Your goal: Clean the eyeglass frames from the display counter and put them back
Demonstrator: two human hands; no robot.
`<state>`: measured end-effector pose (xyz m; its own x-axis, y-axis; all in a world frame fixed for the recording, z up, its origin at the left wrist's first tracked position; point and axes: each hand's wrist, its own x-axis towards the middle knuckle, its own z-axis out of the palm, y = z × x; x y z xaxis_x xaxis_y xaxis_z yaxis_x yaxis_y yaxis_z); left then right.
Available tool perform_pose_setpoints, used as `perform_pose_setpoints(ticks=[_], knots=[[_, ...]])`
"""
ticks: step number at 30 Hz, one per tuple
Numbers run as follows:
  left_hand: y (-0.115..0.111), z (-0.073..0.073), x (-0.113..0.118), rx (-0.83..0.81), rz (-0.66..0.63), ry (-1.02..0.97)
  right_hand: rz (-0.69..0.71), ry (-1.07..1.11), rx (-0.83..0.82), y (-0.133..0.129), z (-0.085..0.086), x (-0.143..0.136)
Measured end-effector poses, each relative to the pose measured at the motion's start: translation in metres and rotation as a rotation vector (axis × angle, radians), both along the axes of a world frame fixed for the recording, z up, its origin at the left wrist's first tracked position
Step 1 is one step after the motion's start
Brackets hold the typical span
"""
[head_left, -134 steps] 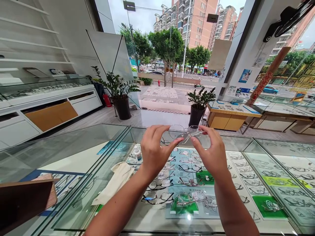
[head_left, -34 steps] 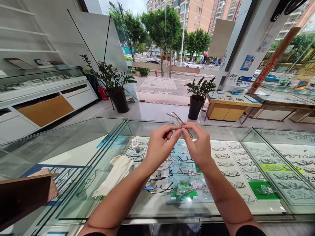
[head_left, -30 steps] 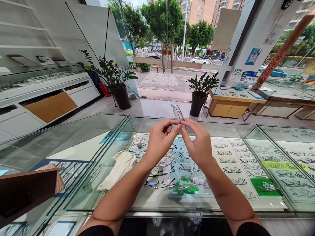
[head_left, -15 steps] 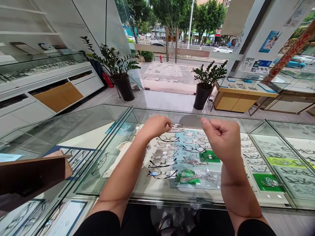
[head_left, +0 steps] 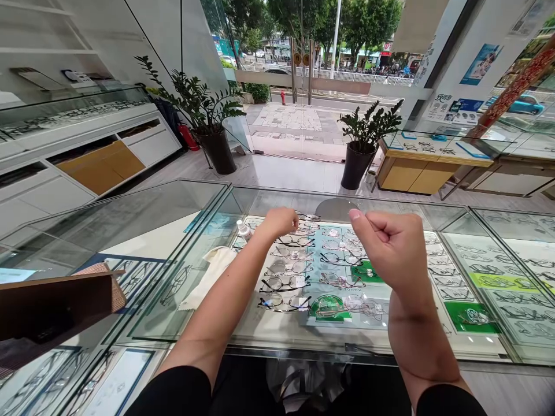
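My left hand [head_left: 281, 223] reaches over the far end of a column of eyeglasses, its fingers curled in beside the backmost pair [head_left: 307, 218]. The fingertips are mostly hidden, so I cannot tell what they grip. My right hand [head_left: 392, 242] is a closed fist, thumb along the top, above the right side of the display; nothing shows in it. Between my arms, several eyeglasses [head_left: 285, 283] with dark or thin frames lie in rows, some on a pale blue sheet [head_left: 323, 320]. A cream cloth [head_left: 210, 274] and a white bottle [head_left: 243, 230] lie left of my left forearm.
Glass walls of the showcase [head_left: 229, 193] frame the rows. A brown box-like object [head_left: 56, 306] juts in at left. More eyeglasses fill the right-hand case [head_left: 498, 289]. Beyond stand two potted plants [head_left: 219, 151] [head_left: 358, 164] before a glass door.
My left hand has shifted slightly down and left, baring the white bottle beside it. My right fist stays nearly in place. The view has tilted slightly.
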<state>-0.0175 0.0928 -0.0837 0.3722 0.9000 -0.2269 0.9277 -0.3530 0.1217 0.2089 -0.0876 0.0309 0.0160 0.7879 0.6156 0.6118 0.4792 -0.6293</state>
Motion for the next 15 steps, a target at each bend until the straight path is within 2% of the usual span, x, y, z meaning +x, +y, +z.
perform_pose_setpoints(ticks=[6,15], knots=[[0.003,-0.008,0.001,-0.009,-0.002,0.003,-0.011,-0.017,0.046,0.0,0.001,0.0],[0.009,-0.024,0.006,0.045,-0.157,-0.068,-0.002,0.001,0.06,-0.001,0.002,-0.001]])
